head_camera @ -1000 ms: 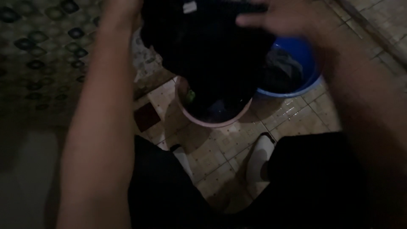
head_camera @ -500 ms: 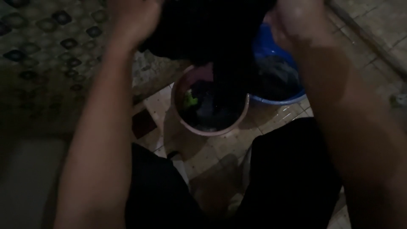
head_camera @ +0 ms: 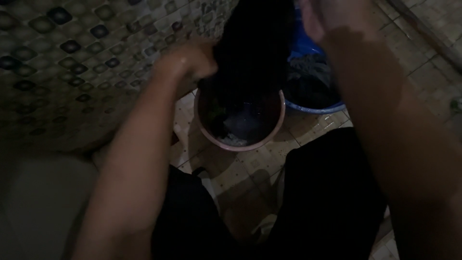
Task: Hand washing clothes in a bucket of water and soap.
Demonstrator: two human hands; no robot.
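1. Two dark-clad knees fill the near edge of the view: the person sits low over a wet tiled floor [head_camera: 250,168], with pale sandals partly showing between the legs.

2. Past the knees, the left hand [head_camera: 185,65] has its fingers closed on the lower left part of a dark garment [head_camera: 255,53]. The skin glistens, so hand and cloth look wet.

3. The right hand [head_camera: 327,17] is raised higher at the top of the view and blurred. It meets the upper end of the garment and seems to grip it, but I cannot tell how its fingers lie.

4. The garment hangs stretched between the two hands, directly above the pink basin [head_camera: 240,142], its lower end dipping toward or into the bowl; the gloom hides whether it touches the contents.

5. Inside the pink basin lie other pieces, something pale and something green, so to my eye several items are yet to be worked through.

6. Just beyond, touching or nearly touching the pink rim, stands a blue basin [head_camera: 313,103] holding a heap of dark and greyish cloth.

7. Judging by all this, the wash is mid-way: one piece is in hand, more waits in the pink basin, and some already sits in the blue one.

8. Farthest left rises a patterned tiled wall [head_camera: 72,58].
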